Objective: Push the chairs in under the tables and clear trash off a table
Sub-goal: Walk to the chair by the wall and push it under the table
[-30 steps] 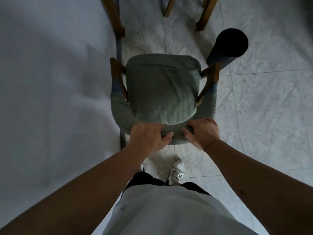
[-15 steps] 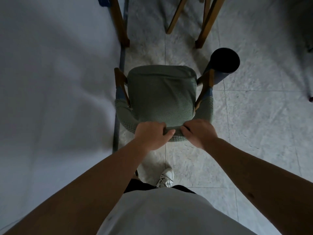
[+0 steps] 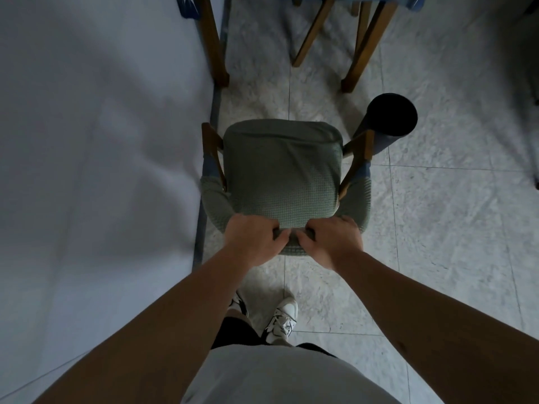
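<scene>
Both hands, left hand and right hand, clamp side by side on the backrest top of the green-covered chair, which stands on the marble floor just beside the white-clothed table, with a dark cylinder by its right armrest.

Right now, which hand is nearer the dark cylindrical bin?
Right. The right hand grips the chair backrest on the side where the bin stands, beyond the chair's right armrest. The left hand grips beside it, farther from the bin.
</scene>
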